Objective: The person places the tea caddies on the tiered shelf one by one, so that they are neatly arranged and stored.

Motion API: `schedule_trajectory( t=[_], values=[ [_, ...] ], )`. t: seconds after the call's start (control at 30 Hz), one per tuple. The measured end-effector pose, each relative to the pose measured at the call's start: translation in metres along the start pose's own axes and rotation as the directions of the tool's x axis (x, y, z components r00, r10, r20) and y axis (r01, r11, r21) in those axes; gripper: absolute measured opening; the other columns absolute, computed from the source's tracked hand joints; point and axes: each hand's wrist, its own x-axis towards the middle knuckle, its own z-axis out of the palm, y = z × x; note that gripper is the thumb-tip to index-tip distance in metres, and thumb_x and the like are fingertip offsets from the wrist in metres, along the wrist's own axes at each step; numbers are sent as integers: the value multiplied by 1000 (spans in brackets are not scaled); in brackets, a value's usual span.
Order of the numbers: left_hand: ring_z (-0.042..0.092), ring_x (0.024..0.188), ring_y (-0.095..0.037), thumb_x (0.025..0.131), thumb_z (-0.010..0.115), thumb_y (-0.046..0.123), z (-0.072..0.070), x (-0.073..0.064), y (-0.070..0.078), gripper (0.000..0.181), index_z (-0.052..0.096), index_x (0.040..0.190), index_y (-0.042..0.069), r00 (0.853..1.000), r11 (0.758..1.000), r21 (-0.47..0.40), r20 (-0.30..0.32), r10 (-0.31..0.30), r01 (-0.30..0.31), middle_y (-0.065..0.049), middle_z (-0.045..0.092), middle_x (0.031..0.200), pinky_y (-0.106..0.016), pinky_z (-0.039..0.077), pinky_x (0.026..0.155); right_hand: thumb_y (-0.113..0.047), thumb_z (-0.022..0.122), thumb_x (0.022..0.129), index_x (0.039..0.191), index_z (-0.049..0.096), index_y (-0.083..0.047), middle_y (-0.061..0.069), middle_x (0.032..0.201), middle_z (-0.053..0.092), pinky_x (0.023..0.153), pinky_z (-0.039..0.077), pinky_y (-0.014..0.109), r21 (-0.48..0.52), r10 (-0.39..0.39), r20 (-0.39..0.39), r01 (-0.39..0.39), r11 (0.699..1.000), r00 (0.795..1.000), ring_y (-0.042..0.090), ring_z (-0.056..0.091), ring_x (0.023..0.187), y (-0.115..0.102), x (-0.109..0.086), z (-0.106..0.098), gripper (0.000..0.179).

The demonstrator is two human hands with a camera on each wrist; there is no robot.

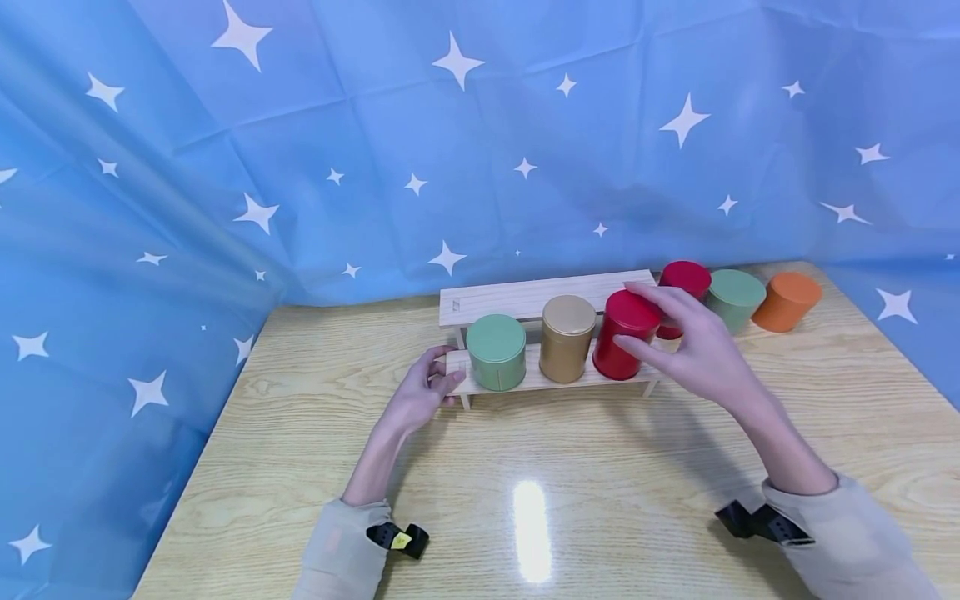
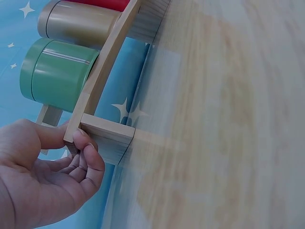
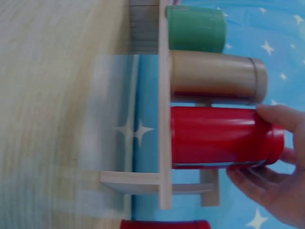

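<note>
A two-tier wooden rack stands on the table. My left hand pinches the left end of its lower board between thumb and curled fingers. On that board stand a short green tin, a taller gold tin and a red tin at the right end. My right hand holds the red tin near its lid, the thumb on one side and the fingers round the other. In the right wrist view the red tin's base is right at the board.
Right of the rack, a second red tin, another green tin and an orange tin stand in a row on the wooden table. A blue star-patterned cloth hangs behind and at the left.
</note>
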Motion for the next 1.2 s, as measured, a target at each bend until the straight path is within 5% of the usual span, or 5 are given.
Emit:
schedule_trajectory(
  t=[0.27,0.53,0.93,1.2],
  values=[
    [50,78,-14,101,61,7,-1,0,0,54,39,150,2,1000,1000,-1,-5,15,-15,-7,45,94,-29,57,75,-14,86,81,146,53,-11,14,128,56,77,43,14,7,-4,15,4,1000,1000,26,54,106,4,0,4,73],
    [50,79,-15,101,61,7,0,0,0,55,38,151,2,1000,1000,-7,-1,10,-10,-7,45,95,-28,57,74,-14,86,81,149,50,-12,15,134,54,80,41,7,14,-12,11,11,1000,1000,31,53,113,4,0,6,77],
    [52,78,-15,101,61,8,0,-1,0,55,37,151,1,1000,1000,3,-2,9,-9,-9,49,96,-28,57,73,-4,83,81,149,50,-13,10,136,55,89,43,3,117,-17,-27,20,993,999,5,54,109,7,-2,-3,76],
    [54,79,-16,101,61,7,1,-2,1,56,36,151,0,1000,1000,-14,-6,7,-7,-10,52,98,-27,57,72,5,83,78,144,55,-10,0,127,58,91,44,5,152,-20,-88,33,988,996,4,57,108,12,-2,-17,73]
  ],
)
